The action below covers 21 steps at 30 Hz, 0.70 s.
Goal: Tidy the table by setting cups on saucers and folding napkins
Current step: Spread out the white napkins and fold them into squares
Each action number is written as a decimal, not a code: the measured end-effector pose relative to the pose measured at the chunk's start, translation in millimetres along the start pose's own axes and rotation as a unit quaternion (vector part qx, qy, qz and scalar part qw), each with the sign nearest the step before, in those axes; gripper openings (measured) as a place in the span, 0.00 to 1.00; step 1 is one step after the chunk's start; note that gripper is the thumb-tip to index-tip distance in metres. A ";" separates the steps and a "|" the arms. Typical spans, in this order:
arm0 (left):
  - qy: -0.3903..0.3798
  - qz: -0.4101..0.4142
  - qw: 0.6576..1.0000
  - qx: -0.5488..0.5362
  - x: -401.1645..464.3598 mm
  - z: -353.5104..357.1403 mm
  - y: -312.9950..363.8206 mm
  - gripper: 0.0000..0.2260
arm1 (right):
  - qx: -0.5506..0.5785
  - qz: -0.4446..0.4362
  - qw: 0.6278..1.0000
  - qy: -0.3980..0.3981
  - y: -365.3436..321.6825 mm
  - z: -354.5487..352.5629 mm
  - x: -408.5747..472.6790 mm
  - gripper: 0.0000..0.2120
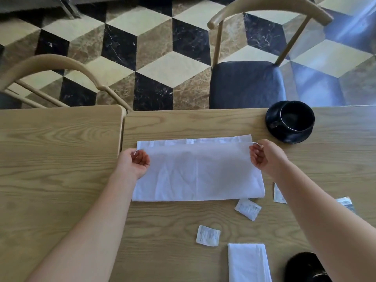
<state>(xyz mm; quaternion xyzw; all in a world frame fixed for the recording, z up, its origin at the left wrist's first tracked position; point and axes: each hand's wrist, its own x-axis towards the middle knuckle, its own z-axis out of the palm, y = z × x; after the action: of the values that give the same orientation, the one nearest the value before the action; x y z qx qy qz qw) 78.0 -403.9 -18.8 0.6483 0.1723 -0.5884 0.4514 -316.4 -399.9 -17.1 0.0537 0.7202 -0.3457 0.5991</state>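
A white cloth napkin point(198, 174) lies folded in half on the wooden table point(61, 159), its fold toward me. My left hand point(134, 162) pinches the top layer's far left corner. My right hand point(264, 154) pinches the far right corner, lifted slightly off the lower layer. A black cup point(296, 117) sits on a black saucer point(289, 135) at the far right of the table. A second folded white napkin point(248, 262) lies near the front edge, beside another black cup point(305, 267), partly cut off by the frame.
Several small white sachets point(207, 235) lie scattered between the two napkins. A seam point(122, 131) divides two tabletops. Two wooden chairs stand beyond the table, one with a dark seat point(246, 84), the other point(50, 64) at left, on a patterned floor.
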 end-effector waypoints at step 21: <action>0.005 0.020 0.999 -0.032 26.0 22.9 1.4 0.11 | -0.046 -0.021 0.999 0.005 -3.4 17.6 27.3 0.10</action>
<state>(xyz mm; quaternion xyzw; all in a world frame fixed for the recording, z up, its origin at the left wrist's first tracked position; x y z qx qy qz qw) 71.6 -430.7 -39.9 0.6400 0.1805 -0.5699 0.4827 -311.1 -421.6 -41.0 0.0122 0.7393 -0.3244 0.5900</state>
